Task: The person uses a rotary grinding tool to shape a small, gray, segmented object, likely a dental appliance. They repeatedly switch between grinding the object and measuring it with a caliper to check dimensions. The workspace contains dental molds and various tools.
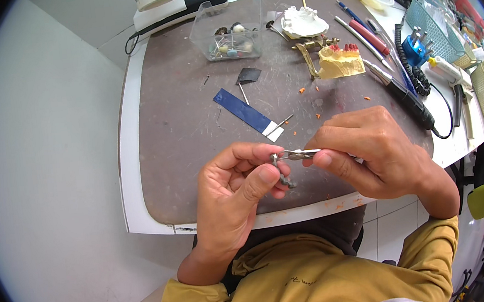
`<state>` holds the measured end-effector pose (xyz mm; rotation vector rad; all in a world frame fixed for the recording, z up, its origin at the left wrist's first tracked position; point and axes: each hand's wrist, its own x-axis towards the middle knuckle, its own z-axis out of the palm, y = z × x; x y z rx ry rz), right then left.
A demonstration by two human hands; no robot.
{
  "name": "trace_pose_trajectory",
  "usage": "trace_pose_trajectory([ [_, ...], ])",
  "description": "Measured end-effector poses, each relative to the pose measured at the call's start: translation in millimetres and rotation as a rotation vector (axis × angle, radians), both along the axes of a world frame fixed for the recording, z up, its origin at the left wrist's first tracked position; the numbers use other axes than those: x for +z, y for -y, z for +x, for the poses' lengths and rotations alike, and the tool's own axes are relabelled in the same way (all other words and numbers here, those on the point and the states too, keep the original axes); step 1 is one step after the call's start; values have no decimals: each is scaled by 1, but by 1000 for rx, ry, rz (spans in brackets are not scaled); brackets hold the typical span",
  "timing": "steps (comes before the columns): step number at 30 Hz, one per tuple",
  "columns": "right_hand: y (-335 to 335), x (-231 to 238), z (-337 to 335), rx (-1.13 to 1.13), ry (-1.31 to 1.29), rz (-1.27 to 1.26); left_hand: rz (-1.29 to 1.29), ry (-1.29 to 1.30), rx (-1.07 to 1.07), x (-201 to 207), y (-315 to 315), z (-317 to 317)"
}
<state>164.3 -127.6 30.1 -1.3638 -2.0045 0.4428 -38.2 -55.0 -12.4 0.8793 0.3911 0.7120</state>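
My left hand (237, 190) pinches a small grey metal casting (284, 178) between thumb and fingers, over the near part of the mat. Part of the casting hides behind the fingertips. From the right, my right hand (366, 152) grips a small hinged metal caliper (298, 154), its thin tips touching or very near the casting's upper end. Both forearms are bent, and the hands almost meet. Just beyond them lies a blue and white strip (244, 112) with a thin metal bur (280, 124) across its white end.
On the brown mat (175, 134) are a clear box (230, 34) of small polishing tools, a white plaster dental model (304, 23) and a yellow one (340, 63) on a brass articulator. A dark handpiece (408, 101), pens and a blue basket (432, 25) line the right side.
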Motion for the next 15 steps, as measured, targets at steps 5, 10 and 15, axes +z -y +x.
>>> trace_pose_trajectory([
  [5, 0, -3, 1, 6, -26, 8, 3, -12, -2, -1, 0, 0],
  [10, 1, -3, 1, 8, -16, -5, 6, -14, -6, 0, -1, 0],
  [15, 2, -4, 1, 3, -43, -29, 8, 2, -10, -1, -1, 2],
])
